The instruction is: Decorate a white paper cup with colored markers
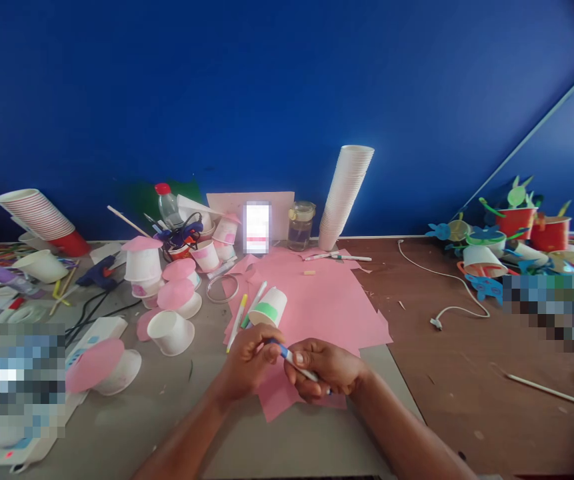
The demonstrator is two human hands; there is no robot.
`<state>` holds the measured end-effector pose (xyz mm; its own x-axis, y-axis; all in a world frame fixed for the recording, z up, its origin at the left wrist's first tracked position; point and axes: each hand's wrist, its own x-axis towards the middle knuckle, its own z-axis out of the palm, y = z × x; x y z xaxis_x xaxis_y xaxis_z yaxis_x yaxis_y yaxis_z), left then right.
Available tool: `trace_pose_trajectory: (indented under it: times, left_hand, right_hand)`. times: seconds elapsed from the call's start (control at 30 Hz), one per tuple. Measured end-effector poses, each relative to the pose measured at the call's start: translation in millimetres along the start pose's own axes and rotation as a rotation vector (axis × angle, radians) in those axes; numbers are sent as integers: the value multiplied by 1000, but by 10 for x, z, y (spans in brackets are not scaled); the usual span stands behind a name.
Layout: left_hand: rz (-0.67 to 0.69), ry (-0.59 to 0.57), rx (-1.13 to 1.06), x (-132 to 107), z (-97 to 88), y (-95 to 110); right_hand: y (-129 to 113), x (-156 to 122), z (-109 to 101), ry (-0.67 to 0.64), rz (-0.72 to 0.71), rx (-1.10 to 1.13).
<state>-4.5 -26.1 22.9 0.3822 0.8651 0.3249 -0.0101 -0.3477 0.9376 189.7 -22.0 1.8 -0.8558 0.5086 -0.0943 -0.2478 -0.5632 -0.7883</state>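
My left hand point(249, 360) and my right hand point(324, 368) meet over the near edge of a spread of pink paper sheets point(317, 313). Both hands grip a white marker with a blue end point(294, 359), the left pinching the blue part and the right wrapped around the white barrel. Just beyond my left hand, a white paper cup with a green patch point(268, 308) lies on its side on the pink paper. Two slim markers point(237, 323) rest beside that cup.
Upturned white cups topped with pink paper point(179, 295) crowd the grey board at left, near a blue glue gun point(94, 273). A tall stack of paper cups point(344, 197) leans at the back. Red cups with foam cut-outs point(517, 223) and a white cable point(447, 280) lie on the brown tabletop at right.
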Motion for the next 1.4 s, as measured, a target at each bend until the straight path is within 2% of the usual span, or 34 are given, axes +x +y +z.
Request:
trace_pose_trajectory:
  times: [0.07, 0.13, 0.17, 0.37, 0.43, 0.5, 0.57, 0.63, 0.67, 0.73, 0.77, 0.8, 0.87, 0.93, 0.97, 1.07, 1.17, 1.3, 1.4]
  left_hand:
    - [-135, -97, -167, 11, 12, 3]
    - [-188, -178, -258, 24, 28, 13]
    - [-187, -183, -273, 31, 33, 17]
    - [-173, 12, -323, 21, 2, -76]
    - [-181, 63, -358, -6, 25, -138]
    - [-200, 79, -408, -21, 59, -171]
    - [-215, 72, -499, -1, 43, -147]
    - [-184, 114, -623, 65, -83, -66]
    - [-86, 294, -710, 109, -187, -15]
    - [24, 404, -777, 196, -423, 71]
    - [87, 513, -847, 226, -521, 93]
    - [86, 571, -899, 242, -587, 95]
    - [-19, 554, -902, 239, -599, 48]
    - [-120, 535, -808, 220, -491, -32]
    - [-139, 552, -755, 216, -424, -68]
    - [-206, 573, -644, 228, -296, -122]
    - [-236, 594, -544, 237, -305, -123]
    - [-232, 622, -391, 229, -354, -173]
    - [-225, 645, -219, 228, -370, -273]
  right_hand:
    - [22, 25, -8, 2, -33, 43]
    - [36, 46, 1, 7, -47, 43]
    - [40, 57, 16, 23, -56, 26]
    - [-50, 135, 254, 236, -184, -276]
    - [-119, 144, 335, 332, -228, -416]
    - [-167, 135, 364, 372, -226, -448]
    - [-159, 107, 330, 319, -157, -358]
    - [-84, 64, 250, 215, -26, -241]
    - [-28, 43, 206, 154, 64, -230]
    - [88, 15, 133, 30, 301, -231]
    - [133, 11, 108, 27, 296, -193]
    - [161, 15, 90, 7, 223, -126]
    - [163, 32, 68, 22, -11, 19]
    - [112, 43, 50, 8, -84, 68]
    - [79, 41, 40, 47, -118, 84]
    - [-8, 5, 11, 194, -211, 107]
    - [-51, -33, -8, 371, -280, 60]
    - [-59, -44, -29, 668, -416, -203]
    - [-79, -55, -58, 800, -583, -352]
